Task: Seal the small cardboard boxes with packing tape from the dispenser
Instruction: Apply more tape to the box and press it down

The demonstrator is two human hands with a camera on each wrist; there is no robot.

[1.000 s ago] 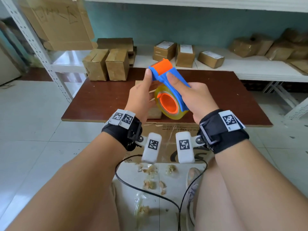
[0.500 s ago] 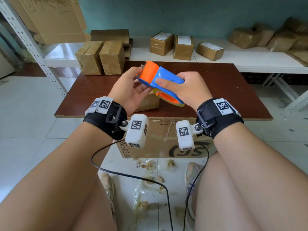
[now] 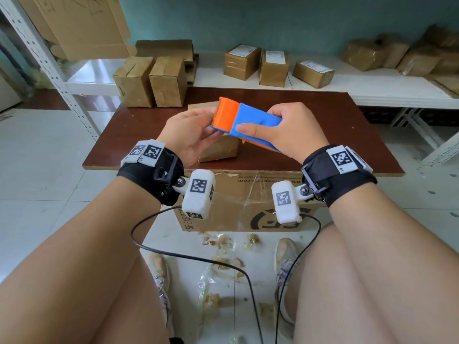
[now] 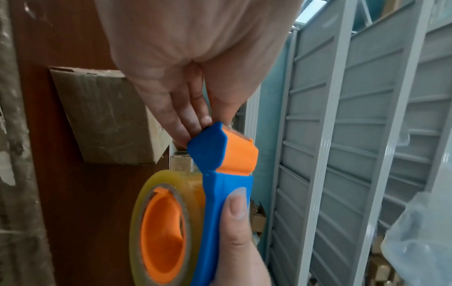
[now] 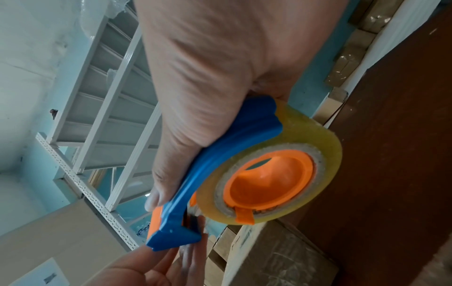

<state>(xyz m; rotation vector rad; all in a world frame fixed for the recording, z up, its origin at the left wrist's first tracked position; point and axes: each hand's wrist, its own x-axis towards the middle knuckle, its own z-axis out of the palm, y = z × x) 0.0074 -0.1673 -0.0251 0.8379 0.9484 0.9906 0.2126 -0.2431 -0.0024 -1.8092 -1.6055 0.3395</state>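
The right hand [image 3: 290, 135] wraps its fingers and thumb round the blue body of the tape dispenser [image 3: 248, 120], holding it in the air above the brown board [image 3: 347, 135], with the orange cutter end pointing left and the roll of clear tape [image 4: 151, 228] hanging below. The left hand [image 3: 191, 132] meets that orange end palm up, its fingers [image 4: 181, 116] fairly straight and close together, their tips at the cutter edge with the thumb on the other side; whether they pinch the loose end of the tape cannot be told. Straight under the dispenser, a small cardboard box [image 3: 218, 147] sits on the board, close to the board's near edge and partly hidden by both hands. Two more small boxes [image 3: 151, 80] stand side by side at the board's far left corner, and the right half of the board lies bare out to its right edge. Beyond the board's far edge, a white shelf [image 3: 372, 85] carries labelled parcels [image 3: 274, 67]. Under the board's near edge sits a large printed carton [image 3: 248, 209], and torn scraps [image 3: 223, 259] litter the floor before it.
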